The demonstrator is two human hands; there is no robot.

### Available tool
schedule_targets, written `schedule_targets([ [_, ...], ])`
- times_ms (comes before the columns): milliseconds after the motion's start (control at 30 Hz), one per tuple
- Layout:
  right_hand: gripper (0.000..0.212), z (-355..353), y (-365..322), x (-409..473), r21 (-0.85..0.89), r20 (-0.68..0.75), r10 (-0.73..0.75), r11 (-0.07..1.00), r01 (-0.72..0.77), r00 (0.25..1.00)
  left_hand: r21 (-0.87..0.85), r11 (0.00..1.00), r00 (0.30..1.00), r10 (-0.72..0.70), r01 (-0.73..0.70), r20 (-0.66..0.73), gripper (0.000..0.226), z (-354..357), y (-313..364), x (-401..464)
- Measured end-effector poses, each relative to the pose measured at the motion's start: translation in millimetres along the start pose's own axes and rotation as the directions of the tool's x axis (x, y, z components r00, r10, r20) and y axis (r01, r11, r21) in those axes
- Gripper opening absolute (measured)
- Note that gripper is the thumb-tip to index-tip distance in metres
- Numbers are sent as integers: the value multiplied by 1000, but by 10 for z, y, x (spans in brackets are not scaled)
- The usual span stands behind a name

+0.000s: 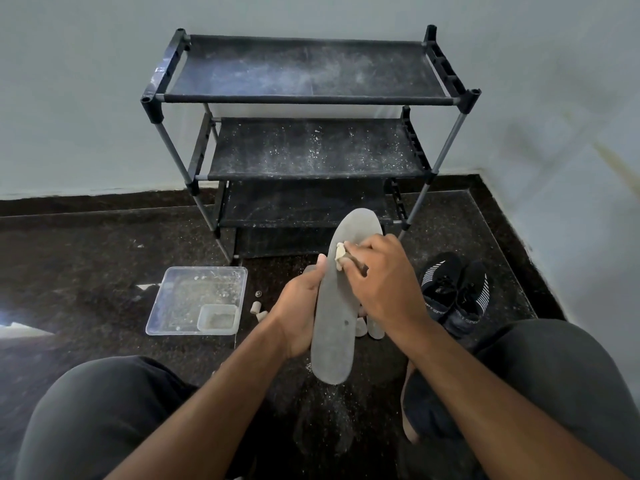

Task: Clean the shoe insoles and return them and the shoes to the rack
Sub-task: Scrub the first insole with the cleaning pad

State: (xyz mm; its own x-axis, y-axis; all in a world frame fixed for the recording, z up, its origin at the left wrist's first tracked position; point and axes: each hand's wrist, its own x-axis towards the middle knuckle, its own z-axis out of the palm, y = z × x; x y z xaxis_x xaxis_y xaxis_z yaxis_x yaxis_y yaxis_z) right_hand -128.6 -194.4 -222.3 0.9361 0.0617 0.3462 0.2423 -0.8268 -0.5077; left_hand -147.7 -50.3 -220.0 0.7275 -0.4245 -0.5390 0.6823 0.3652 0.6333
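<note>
A long grey foam insole (334,306) is held upright in the middle of the scene, with its toe end pointing far, toward the rack, and its heel end near the person. It is gripped by the left hand (299,311) along its left edge: the fingers are curled behind it and the thumb is laid on the front surface. A small cream-coloured scrubbing piece (340,255) is pinched by the fingers of the right hand (382,282) and is pressed against the upper part of the insole, on its right side. What kind of tool this piece belongs to cannot be told.

A black metal and fabric shoe rack (308,140) with several shelves is placed at the far side, against the pale wall, and its shelves are covered with white dust. A pair of black knit sport shoes with white stripes (453,292) is set on the dark speckled stone floor (86,244), to the right of the hands. A clear square plastic tray (173,306) is seen on the floor to the left, with a smaller clear container (217,318) in its near right corner. Some small cream cylinders (258,310) are lying just beside the tray. A second grey insole (375,329) is partly hidden under the right wrist.
</note>
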Motion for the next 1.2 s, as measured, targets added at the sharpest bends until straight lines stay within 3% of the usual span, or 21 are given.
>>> schedule_targets([
  [133,10,26,-49,-40,53,-29,-39,998,41,999,-20,1000,1000,5,-5,-8,63,35,13,-22],
  [300,12,78,-176,-170,96,99,-173,982,163,980,-118,993,999,5,-9,-35,64,-31,53,9],
  [433,5,-3,-33,-11,105,-47,12,994,-7,999,-71,997,1000,-7,7,-7,64,35,-11,1],
  [500,12,-35,-9,18,108,-100,78,992,-67,992,-40,999,1000,-9,10,11,63,57,-47,2],
  [700,8,70,-171,-146,119,38,-88,989,83,995,-157,987,1000,-20,23,23,65,-36,34,27],
  [900,7,20,-206,-140,184,-13,44,982,-41,999,-151,988,998,-26,34,55,64,-20,6,30],
  [1033,24,-31,-135,-67,208,-47,106,974,-94,993,-134,991,996,-10,23,91,59,-4,-35,44],
  [1200,12,-29,-240,-123,256,37,12,966,-21,999,-149,989,998,-5,15,66,65,-32,4,56],
])
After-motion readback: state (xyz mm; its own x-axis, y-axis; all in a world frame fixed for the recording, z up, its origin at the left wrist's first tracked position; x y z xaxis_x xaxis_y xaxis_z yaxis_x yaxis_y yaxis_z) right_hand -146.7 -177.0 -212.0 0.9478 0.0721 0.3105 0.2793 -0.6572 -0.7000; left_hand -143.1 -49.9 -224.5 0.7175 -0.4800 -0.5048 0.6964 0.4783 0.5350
